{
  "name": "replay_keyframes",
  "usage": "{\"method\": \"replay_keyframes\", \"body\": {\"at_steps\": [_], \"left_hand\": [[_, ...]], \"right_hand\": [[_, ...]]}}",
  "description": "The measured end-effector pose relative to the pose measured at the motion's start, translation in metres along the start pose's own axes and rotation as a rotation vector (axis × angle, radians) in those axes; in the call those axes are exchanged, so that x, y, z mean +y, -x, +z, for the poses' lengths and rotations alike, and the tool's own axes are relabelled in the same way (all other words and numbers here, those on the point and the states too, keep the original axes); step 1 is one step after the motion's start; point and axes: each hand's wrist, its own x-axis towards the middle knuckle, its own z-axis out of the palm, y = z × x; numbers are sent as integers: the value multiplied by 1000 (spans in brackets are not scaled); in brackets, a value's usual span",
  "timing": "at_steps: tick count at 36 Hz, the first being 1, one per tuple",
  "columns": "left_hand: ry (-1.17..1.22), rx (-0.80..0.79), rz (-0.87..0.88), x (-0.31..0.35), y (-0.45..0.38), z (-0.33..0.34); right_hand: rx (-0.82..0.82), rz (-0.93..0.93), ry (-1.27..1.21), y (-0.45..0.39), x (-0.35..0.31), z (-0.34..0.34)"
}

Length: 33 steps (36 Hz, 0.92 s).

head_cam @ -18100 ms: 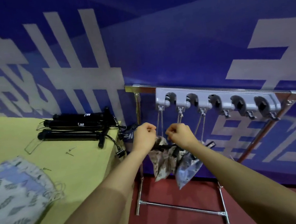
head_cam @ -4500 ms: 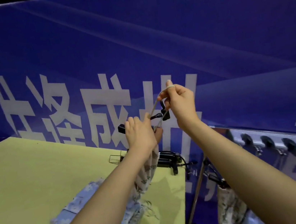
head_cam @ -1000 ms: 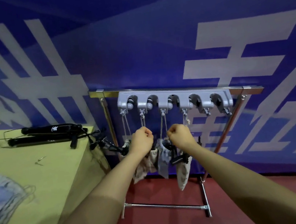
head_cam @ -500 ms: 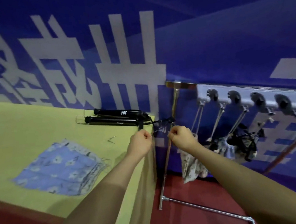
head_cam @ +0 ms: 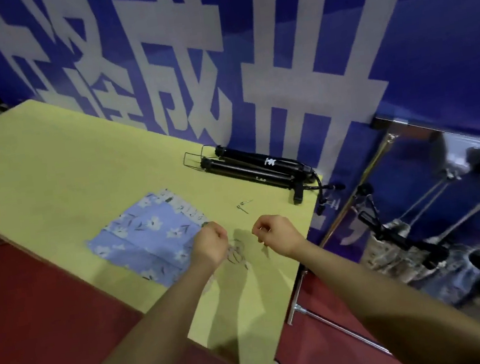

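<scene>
Both my hands hover over the right end of the yellow-green table point(head_cam: 48, 176). My left hand point(head_cam: 210, 243) is a curled fist above the right edge of a stack of blue floral cloths point(head_cam: 148, 239). My right hand point(head_cam: 273, 234) is curled too, a little to the right, and I see nothing in either hand. A small pile of thin wire hangers point(head_cam: 236, 254) lies on the table between and just below the hands. At the right, patterned cloths point(head_cam: 394, 250) hang on clip hangers from a grey hook bar point(head_cam: 473, 157) on a metal rack.
A folded black tripod point(head_cam: 255, 167) lies along the table's back edge by the blue banner wall. Two small metal hooks point(head_cam: 243, 205) lie in front of it. The rack's chrome post point(head_cam: 356, 197) stands close to the table's right corner. The floor is red.
My view has swung left from the rack to the table. Both hands moved from beside the rack to above the table's right end, still curled.
</scene>
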Motion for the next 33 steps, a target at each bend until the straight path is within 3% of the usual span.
{"method": "replay_keyframes", "body": {"at_steps": [4, 8, 10, 21, 27, 33], "left_hand": [[-137, 7, -87, -22, -20, -4], [-458, -160, -197, -49, -35, 1], [-510, -201, -165, -61, -41, 5], [-161, -69, -22, -49, -57, 0], [-88, -42, -23, -43, -67, -12], [-137, -118, 68, -44, -70, -21]], "right_hand": [[-77, -36, 41, -27, -2, 21], [-158, -69, 82, -52, 2, 39], [-193, -83, 104, -60, 4, 46], [-243, -238, 47, -91, 9, 66], [-248, -112, -195, -100, 0, 63], [-279, -101, -159, -108, -14, 51]]}}
